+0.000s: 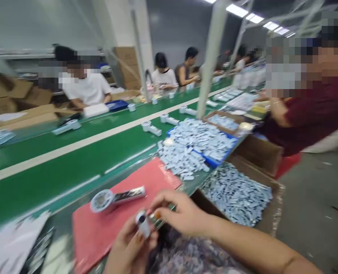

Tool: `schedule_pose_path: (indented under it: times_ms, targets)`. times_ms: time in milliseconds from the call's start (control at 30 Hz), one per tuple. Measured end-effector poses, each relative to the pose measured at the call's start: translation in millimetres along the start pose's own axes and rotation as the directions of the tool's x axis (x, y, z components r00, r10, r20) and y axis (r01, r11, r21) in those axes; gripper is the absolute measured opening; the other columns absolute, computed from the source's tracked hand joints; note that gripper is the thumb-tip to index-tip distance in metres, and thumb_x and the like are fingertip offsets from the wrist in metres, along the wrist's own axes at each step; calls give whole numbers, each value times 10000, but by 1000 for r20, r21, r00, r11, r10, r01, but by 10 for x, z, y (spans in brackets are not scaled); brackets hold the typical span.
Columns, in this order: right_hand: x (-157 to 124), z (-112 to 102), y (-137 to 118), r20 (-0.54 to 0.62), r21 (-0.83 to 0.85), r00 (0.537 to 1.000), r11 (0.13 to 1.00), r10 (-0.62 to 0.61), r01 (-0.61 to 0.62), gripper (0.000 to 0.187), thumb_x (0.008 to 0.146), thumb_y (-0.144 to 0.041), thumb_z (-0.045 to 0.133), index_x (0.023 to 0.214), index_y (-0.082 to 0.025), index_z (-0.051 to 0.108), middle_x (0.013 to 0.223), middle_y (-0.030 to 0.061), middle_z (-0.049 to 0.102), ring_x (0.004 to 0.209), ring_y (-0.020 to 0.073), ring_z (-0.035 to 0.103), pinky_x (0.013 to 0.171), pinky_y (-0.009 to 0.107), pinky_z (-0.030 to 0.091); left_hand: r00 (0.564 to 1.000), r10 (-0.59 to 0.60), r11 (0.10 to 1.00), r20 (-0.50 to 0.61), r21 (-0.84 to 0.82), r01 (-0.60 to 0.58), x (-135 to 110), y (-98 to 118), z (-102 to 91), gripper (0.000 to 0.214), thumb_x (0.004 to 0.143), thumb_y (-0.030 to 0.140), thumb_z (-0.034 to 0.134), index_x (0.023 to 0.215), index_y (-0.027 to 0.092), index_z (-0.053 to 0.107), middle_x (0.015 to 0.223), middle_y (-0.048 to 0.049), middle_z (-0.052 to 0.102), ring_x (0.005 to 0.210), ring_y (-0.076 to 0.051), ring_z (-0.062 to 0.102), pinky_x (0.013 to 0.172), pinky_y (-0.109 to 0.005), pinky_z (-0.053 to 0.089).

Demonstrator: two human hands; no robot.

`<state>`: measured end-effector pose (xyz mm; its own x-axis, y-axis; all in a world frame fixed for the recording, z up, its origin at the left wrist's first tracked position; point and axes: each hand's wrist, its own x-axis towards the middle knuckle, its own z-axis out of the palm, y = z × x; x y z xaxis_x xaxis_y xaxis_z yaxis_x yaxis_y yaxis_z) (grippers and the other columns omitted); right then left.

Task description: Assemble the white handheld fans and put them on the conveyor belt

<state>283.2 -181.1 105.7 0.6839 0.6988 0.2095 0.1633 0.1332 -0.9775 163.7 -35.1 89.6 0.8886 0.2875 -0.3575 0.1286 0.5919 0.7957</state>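
Both hands work near, low centre; left hand (131, 243) pinches a small white tube (143, 224) upright; right hand (183, 215) nips its tip above the red mat (100, 236); a loose pinch could drop it.

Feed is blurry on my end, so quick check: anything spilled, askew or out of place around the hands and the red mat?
Yes: the pale packets have spilled out of the blue tray onto the bench, reaching the red mat. The left hand holds a small cylindrical part, the right hand touches it. Nothing else looks off.
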Motion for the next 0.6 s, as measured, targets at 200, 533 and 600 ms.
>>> schedule_pose_path:
  times_ms: [200,533,600]
  targets:
    - [94,87,-53,8,-216,995,971,-100,100,190,938,-164,588,1081,-255,675,956,12,678,828,148,640,735,259,522,1000,-18,947,20,-321,23,-9,8,217,396,632,270,951,974,216,758,828,-16,735,711,-95,689,643,-121,576]
    - [237,89,-4,127,-542,907,738,-401,402,181,1005,-196,542,1106,-258,679,972,41,644,872,181,613,757,335,492,1000,23,935,9,-355,-18,34,-11,154,344,714,253,901,1004,212,721,815,3,703,700,-103,690,647,-152,592]
    - [253,49,-8,173,-577,896,695,-410,429,215,1013,-193,519,1136,-266,680,983,43,648,872,184,610,770,346,478,1000,11,938,28,-345,-1,44,3,151,319,738,268,882,998,190,715,777,-10,695,667,-102,676,598,-141,570]
